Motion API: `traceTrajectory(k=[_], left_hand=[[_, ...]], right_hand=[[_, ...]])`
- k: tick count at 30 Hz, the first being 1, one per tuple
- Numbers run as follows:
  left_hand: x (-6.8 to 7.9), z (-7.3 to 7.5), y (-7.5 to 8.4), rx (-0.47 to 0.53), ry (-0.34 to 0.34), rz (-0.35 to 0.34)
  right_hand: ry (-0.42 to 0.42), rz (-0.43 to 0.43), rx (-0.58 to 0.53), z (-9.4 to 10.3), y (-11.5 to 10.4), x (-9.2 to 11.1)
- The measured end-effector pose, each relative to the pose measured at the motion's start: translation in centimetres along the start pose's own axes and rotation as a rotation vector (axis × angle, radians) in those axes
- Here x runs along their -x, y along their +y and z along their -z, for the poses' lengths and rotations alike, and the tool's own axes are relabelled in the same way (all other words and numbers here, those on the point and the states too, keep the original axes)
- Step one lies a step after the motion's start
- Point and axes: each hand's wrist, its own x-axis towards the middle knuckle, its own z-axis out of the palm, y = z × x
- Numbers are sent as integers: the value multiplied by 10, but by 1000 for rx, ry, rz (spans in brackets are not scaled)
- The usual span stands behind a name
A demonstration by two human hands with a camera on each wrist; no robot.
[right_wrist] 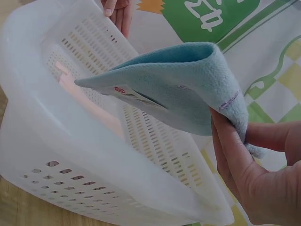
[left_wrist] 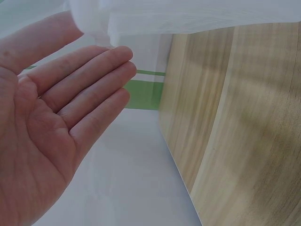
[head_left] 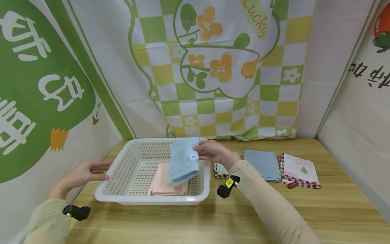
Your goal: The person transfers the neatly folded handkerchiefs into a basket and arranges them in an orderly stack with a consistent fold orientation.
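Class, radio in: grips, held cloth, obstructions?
Right grip holds blue cloth over basket. Left grip touches basket's left rim. Peach cloth lies inside; nothing visibly blocking.

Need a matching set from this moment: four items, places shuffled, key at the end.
Items
1. Peach cloth
2. Blue cloth with purple motif
3. Left hand
4. Cloth with pink print

Places
A. At the rim of the white basket
B. On the table, rightmost cloth in the head view
C. Lying on the basket floor
D. Held by the right hand

Pairs: 1-C, 2-D, 3-A, 4-B
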Motion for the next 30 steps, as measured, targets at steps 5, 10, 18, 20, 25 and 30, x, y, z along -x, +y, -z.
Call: traceTrajectory(k=[5, 10, 18, 20, 25, 30], left_hand=[[0, 0, 0, -1, 2, 7], [0, 0, 0, 14, -4, 7], [0, 0, -1, 15, -2, 12], [0, 0, 0, 15, -3, 13], [0, 1, 0, 12, -2, 11], [0, 1, 0, 6, -5, 3]], right_hand=[[-16, -8, -17, -4, 2, -4], [-33, -18, -12, -10, 3, -8], [-61, -40, -33, -19, 2, -15], [-64, -52, -42, -21, 2, -16], [-53, -79, -70, -25, 2, -19], [-57, -104, -82, -30, 2, -22]])
